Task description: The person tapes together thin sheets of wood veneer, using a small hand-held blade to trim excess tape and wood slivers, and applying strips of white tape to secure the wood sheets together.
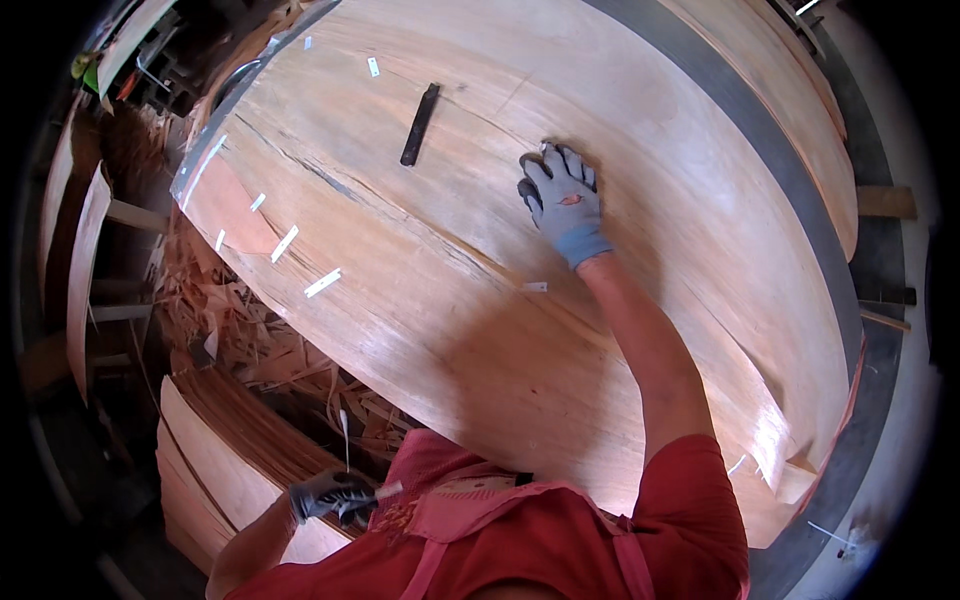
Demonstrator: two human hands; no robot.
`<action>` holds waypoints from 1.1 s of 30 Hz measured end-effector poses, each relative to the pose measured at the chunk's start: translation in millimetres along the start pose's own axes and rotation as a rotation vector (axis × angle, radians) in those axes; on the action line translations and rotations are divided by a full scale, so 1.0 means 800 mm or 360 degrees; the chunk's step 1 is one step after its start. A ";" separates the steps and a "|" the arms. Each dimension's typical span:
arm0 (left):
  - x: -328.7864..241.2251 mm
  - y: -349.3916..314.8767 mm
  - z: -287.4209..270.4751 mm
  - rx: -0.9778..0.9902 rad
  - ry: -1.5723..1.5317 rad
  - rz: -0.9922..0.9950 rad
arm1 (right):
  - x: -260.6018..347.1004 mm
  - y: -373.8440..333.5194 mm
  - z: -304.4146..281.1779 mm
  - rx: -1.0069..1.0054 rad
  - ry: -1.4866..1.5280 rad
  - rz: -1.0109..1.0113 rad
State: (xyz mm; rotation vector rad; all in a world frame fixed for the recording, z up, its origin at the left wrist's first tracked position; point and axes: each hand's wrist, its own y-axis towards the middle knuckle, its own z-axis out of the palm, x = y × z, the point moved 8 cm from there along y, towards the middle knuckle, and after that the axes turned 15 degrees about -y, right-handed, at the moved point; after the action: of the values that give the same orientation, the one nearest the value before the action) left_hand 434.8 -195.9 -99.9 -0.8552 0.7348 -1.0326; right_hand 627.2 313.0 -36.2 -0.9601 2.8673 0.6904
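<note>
A wide sheet of wood veneer point(480, 220) lies in front of me, with a long dark crack running across its left half. My right hand point(565, 195), in a grey glove with dark fingertips, rests on the sheet with its fingers slightly spread. A tiny pale spot shows at its fingertips, too small to name. My left hand point(335, 497), also gloved, is closed low at the left by my apron. From it rises a thin stick with a white tip point(344, 425), and a short pale strip point(388, 490) sticks out beside it.
A black flat bar point(420, 125) lies on the veneer. Several white tape pieces point(285, 244) are stuck around the crack and the left edge. Wood scraps point(235, 320) litter the floor at left, above a stack of veneer sheets point(215, 450). A dark band point(740, 100) edges the far right.
</note>
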 end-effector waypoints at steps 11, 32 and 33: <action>0.048 0.021 -0.019 0.0024 0.0401 -0.0453 | -0.001 -0.005 0.011 -0.0003 0.0048 -0.0080; -0.173 0.021 0.057 -0.0202 -0.0066 0.0479 | 0.005 0.024 0.033 -0.0068 0.0133 -0.0127; -0.163 0.019 0.052 -0.0207 -0.0012 0.0374 | 0.006 0.025 0.031 -0.0083 0.0145 -0.0129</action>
State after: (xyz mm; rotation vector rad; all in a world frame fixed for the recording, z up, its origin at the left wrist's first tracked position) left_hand 431.7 -59.9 -78.1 -0.8606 0.8808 -0.7785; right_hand 608.9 335.0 -51.3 -1.1362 2.8815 0.7368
